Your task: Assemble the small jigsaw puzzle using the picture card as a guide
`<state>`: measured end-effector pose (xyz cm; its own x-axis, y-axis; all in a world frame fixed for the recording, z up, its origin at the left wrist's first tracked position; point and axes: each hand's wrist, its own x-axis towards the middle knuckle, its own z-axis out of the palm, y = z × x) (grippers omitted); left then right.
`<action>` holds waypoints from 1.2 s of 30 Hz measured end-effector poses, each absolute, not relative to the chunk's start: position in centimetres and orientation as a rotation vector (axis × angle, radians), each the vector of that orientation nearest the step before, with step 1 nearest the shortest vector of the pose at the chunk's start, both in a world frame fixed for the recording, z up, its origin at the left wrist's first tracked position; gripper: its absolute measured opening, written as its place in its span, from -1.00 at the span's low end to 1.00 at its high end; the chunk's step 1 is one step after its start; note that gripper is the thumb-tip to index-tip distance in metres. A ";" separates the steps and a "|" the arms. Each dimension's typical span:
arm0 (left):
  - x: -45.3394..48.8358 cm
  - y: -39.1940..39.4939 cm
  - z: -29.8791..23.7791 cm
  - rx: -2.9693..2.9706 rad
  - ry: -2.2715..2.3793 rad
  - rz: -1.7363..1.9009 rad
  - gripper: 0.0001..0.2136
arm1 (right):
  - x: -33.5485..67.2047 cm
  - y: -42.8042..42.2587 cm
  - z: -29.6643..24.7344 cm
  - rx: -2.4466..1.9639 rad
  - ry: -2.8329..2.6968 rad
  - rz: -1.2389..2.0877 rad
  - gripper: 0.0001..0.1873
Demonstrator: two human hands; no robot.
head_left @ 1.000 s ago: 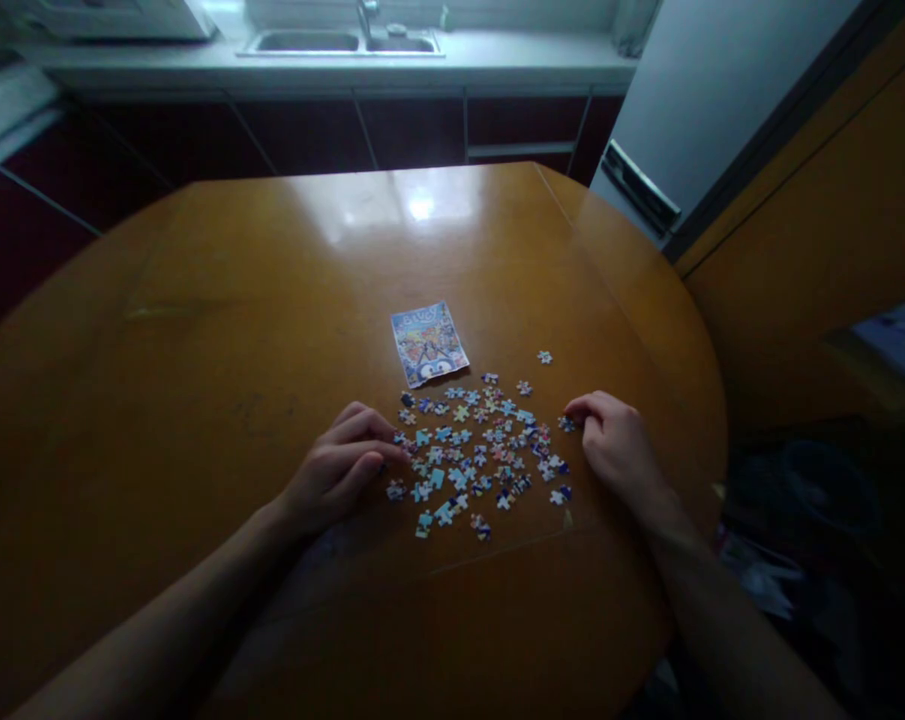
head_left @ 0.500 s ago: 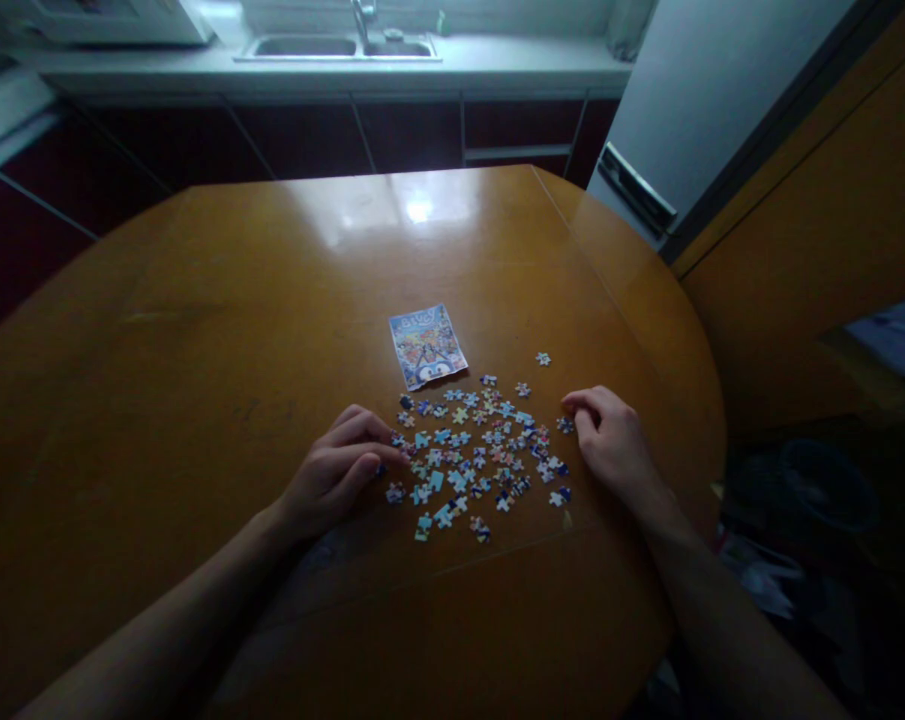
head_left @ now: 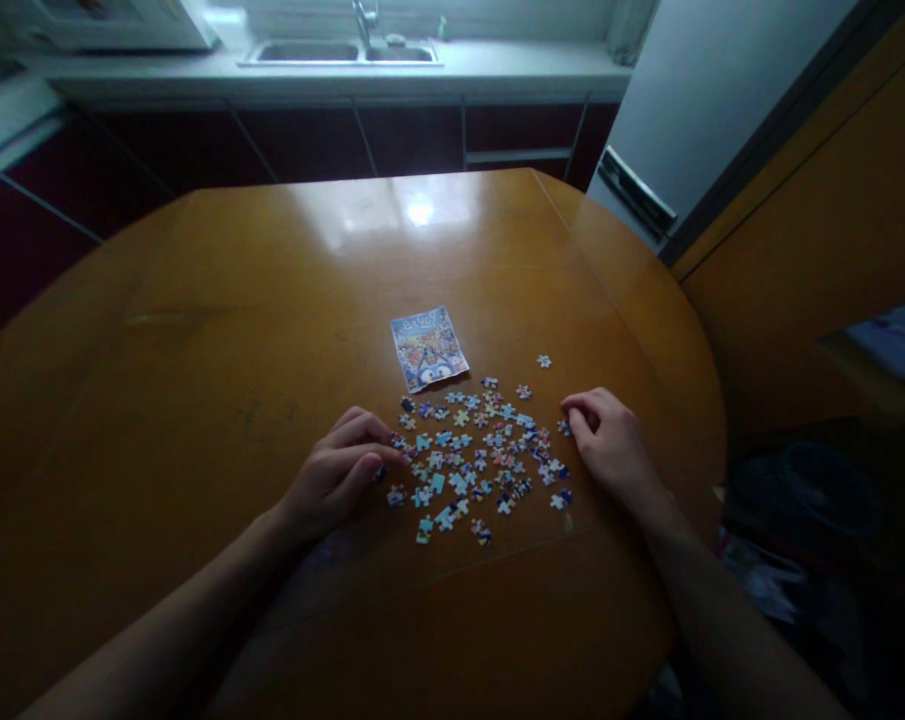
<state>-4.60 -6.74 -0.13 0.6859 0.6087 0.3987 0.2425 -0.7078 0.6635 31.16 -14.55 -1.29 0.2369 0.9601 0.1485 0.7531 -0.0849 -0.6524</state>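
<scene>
Many small jigsaw puzzle pieces (head_left: 459,460) in light blue, dark blue and mixed colours lie loose in a patch on the wooden table. At the patch's left edge rests my left hand (head_left: 347,462), open, its fingers stretched out and the tips at a few pieces. My right hand (head_left: 608,436) lies on the right side with its fingers curled in, and nothing shows in them. Close beside its thumb is one piece (head_left: 564,427), partly covered. Just beyond the patch lies a printed picture sheet (head_left: 430,348) with a blue cartoon character.
A single stray piece (head_left: 544,361) sits to the right of the sheet. The round-ended table (head_left: 234,270) reaches toward a counter with a double sink (head_left: 309,52). To the right stand a grey fridge (head_left: 714,100) and a basket (head_left: 831,490) on the floor.
The view has tilted very slightly, so everything sits a little lower in the picture. My right hand has shifted slightly over the piece at its thumb; my left hand is still.
</scene>
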 end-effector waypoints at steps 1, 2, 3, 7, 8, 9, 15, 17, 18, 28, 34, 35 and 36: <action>-4.6 -6.7 -0.2 2.316 0.650 0.829 -0.61 | 31.2 -14.6 -1.3 -1.892 -1.567 0.427 -0.82; -4.7 -6.7 -0.2 2.315 0.649 0.829 -0.62 | 31.1 -14.6 -1.3 -1.894 -1.566 0.427 -0.82; -4.7 -6.7 -0.3 2.314 0.647 0.828 -0.62 | 31.1 -14.6 -1.3 -1.896 -1.567 0.427 -0.82; -4.8 -6.7 -0.3 2.308 0.654 0.822 -0.62 | 31.2 -14.6 -1.3 -1.891 -1.576 0.418 -0.81; -4.8 -6.7 -0.3 2.308 0.655 0.821 -0.62 | 31.2 -14.5 -1.3 -1.889 -1.577 0.416 -0.81; -4.8 -6.7 -0.2 2.309 0.656 0.821 -0.62 | 31.2 -14.5 -1.3 -1.888 -1.577 0.416 -0.81; -4.6 -6.7 -0.1 2.314 0.668 0.828 -0.60 | 31.2 -14.6 -1.2 -1.891 -1.576 0.430 -0.81; -4.6 -6.7 -0.1 2.309 0.673 0.829 -0.61 | 31.2 -14.6 -1.2 -1.888 -1.572 0.431 -0.81; -4.6 -6.7 -0.1 2.307 0.672 0.833 -0.61 | 31.2 -14.5 -1.2 -1.886 -1.570 0.432 -0.81; -4.4 -6.8 0.1 2.306 0.678 0.833 -0.60 | 31.2 -14.6 -1.1 -1.889 -1.573 0.446 -0.85; -4.6 -6.8 0.0 2.300 0.683 0.836 -0.59 | 30.8 -14.7 -0.5 -1.879 -1.575 0.533 -0.80; -4.6 -6.8 -0.1 2.298 0.683 0.840 -0.59 | 30.8 -14.8 -0.4 -1.883 -1.587 0.536 -0.78; -4.6 -6.8 -0.1 2.297 0.683 0.842 -0.59 | 30.7 -14.8 -0.3 -1.890 -1.601 0.533 -0.78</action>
